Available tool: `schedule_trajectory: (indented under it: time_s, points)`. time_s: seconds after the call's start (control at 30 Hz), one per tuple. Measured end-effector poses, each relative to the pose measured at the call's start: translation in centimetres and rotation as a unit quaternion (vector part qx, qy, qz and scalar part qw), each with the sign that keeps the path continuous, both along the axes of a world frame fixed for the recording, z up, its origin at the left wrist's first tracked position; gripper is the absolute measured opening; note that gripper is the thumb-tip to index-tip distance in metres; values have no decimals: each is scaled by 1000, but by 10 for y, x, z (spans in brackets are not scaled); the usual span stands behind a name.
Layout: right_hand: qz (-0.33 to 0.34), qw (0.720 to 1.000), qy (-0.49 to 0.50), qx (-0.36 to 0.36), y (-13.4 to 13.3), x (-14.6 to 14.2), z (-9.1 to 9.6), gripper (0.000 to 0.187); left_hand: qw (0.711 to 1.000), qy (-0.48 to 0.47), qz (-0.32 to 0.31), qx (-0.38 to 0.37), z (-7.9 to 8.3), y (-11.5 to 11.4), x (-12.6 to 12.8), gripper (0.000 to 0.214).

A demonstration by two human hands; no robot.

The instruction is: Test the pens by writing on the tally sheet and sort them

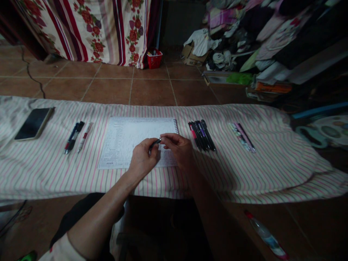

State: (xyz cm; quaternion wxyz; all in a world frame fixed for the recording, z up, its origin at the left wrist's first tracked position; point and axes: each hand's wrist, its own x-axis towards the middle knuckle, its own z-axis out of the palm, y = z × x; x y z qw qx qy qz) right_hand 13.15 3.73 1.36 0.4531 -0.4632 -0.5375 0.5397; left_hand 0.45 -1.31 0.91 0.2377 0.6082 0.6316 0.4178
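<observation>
My left hand (143, 157) and my right hand (178, 146) meet over a spiral-bound sheet of lined paper (127, 136) on a pink-striped cloth (244, 170). Both hands are closed on a dark pen (154, 143): the left wraps its barrel, the right pinches its tip end. A row of several dark and red pens (202, 135) lies just right of the paper. Further right lies a small group of light-coloured pens (241, 136). Left of the paper lie two dark pens (73, 137) and a white pen (85, 136).
A dark phone (34, 123) rests at the cloth's far left. Beyond the cloth is brown tiled floor, a floral bedspread (103, 29), a small red basket (154, 58) and a heap of clothes and boxes (244, 40) at the right. A plastic bottle (265, 235) lies on the floor near me.
</observation>
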Motion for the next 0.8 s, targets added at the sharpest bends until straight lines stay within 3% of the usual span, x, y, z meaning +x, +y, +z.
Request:
schedule_trajectory:
  time_s: [0.3, 0.8]
  points:
    - [4, 1000, -20, 22, 1, 2, -2, 19, 998, 46, -10, 39, 3, -1, 0, 20]
    - [35, 995, -77, 55, 0, 8, -7, 16, 994, 93, -64, 10, 4, -4, -5, 19]
